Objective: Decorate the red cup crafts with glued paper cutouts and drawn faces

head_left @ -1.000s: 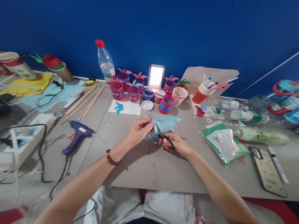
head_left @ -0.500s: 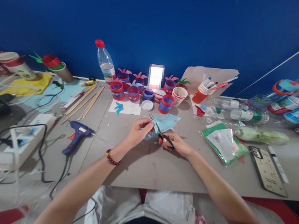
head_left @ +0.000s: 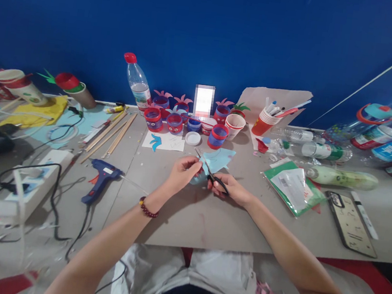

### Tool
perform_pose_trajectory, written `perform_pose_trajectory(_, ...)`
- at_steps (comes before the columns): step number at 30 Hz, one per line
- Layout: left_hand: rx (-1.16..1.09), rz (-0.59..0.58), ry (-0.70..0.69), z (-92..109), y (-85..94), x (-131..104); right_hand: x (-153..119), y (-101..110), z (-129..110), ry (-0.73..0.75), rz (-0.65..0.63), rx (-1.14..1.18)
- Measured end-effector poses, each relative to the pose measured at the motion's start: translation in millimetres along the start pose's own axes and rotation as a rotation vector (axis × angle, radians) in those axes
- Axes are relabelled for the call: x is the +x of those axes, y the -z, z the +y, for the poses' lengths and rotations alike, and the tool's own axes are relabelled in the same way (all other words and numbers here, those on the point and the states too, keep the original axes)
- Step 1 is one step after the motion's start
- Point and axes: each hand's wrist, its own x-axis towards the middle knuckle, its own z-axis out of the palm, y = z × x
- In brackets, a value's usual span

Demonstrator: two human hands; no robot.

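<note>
My left hand pinches a piece of light blue paper above the middle of the table. In my right hand is a pair of scissors with black handles, fingers wrapped round the loops. The blades point up and to the left, across the paper beside my left fingertips. Part of the paper hangs below the left hand. Just beyond it stand a red and blue paper ring and a white lid. A blue leaf-shaped cutout lies on a white sheet.
Several decorated rings and a paper cup line the back by the blue wall. Left are a glue gun, wooden sticks and a power strip with cables. Right are a green packet, a phone and plastic bottles.
Very little differs. The light blue paper has shifted slightly between the hands, while both hands and the scissors keep nearly the same place.
</note>
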Motion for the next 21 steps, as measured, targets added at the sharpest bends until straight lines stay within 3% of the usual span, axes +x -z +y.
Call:
perform_pose_trajectory(14,0.040,-0.055,-0.011,-6.5,2.2,0.9,-0.6,0.5,-1.0,0.000,-0.008,0.017)
perform_pose_trajectory(21,0.050,0.051,-0.039,-8.9,4.1,3.0,-0.2,0.3,-0.6,-0.012,0.003,0.023)
